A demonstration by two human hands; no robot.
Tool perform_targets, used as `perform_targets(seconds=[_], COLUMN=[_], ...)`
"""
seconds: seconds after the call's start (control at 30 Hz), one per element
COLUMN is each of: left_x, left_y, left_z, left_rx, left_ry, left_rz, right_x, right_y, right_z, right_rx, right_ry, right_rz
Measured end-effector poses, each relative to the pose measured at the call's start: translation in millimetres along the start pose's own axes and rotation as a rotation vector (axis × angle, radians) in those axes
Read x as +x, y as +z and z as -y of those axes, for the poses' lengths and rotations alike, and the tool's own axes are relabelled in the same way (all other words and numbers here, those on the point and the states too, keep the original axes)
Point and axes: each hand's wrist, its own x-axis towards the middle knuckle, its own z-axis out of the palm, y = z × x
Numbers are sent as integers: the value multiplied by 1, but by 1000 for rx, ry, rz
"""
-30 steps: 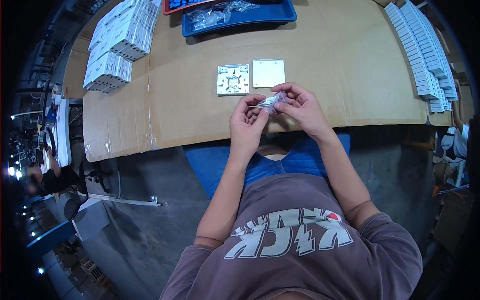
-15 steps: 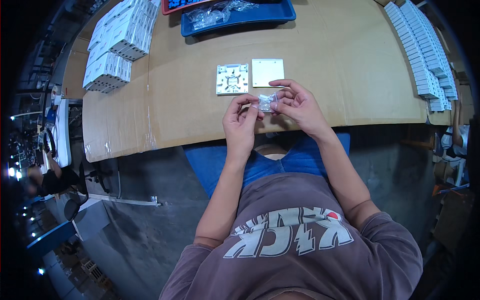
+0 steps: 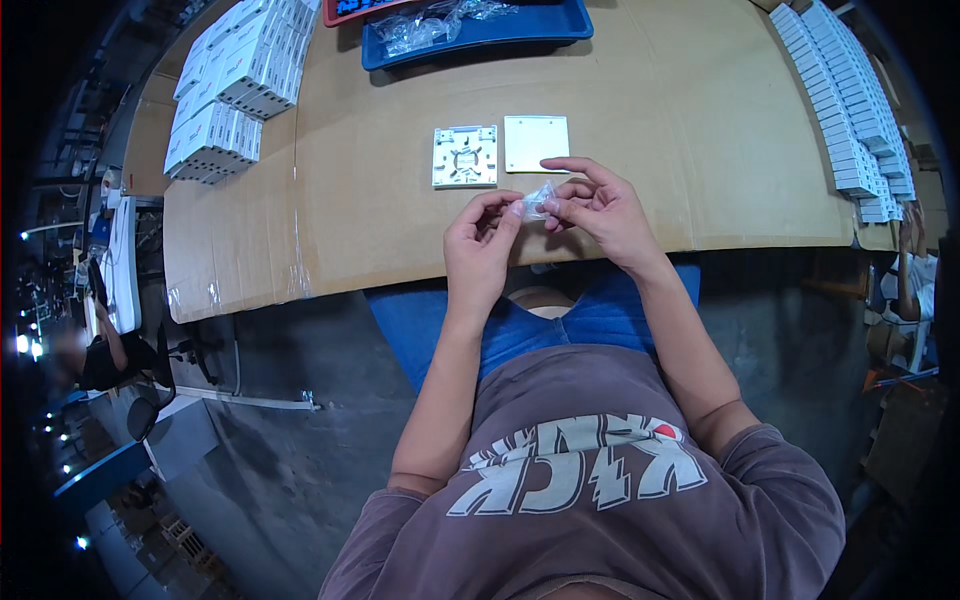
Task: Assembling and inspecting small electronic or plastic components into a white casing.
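Between my two hands, just above the table's near edge, is a small clear plastic bag (image 3: 538,202) with small pale parts inside, too small to name. My left hand (image 3: 482,232) pinches its left side between thumb and forefinger. The thumb and fingers of my right hand (image 3: 600,212) grip the other side, with the forefinger stretched out above. Just beyond lie a square white plastic box base (image 3: 465,157) with a round moulded centre, open side up, and a flat square white cover (image 3: 537,144) to its right.
Stacks of white boxes stand at the table's left (image 3: 240,75) and right (image 3: 845,105). At the far edge sit a blue tray (image 3: 540,30) holding clear plastic bags and a red tray (image 3: 345,12) with blue pieces. Cardboard (image 3: 380,235) covers the tabletop. Other people are at both sides.
The plastic bag has tilted and bunched up between my fingers, its contents now harder to see. My hands have barely shifted; the box base and cover stay in place.
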Motion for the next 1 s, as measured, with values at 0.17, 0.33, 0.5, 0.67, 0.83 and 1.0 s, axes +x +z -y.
perform_targets(seconds=[0.17,0.33,0.5,0.67,0.83,1.0], left_x=[-2,0,3,-1,0,4], left_y=[-1,-11,-15,-13,-17,-21], left_z=[-9,-10,-4,-7,-9,-3], left_rx=[79,259,305,151,176,226], left_ry=[-19,58,119,-12,18,35], left_rz=[18,134,129,99,147,92], right_x=[1,-1,1,1,2,1], right_y=[-3,-1,-8,-6,-8,-3], right_z=[-3,4,-4,-7,-16,-14], right_rx=[-62,-7,-71,-126,-294,-355], right_ry=[12,1,-7,10,-40,-11], right_rz=[-14,-32,-2,1,-24,-29])
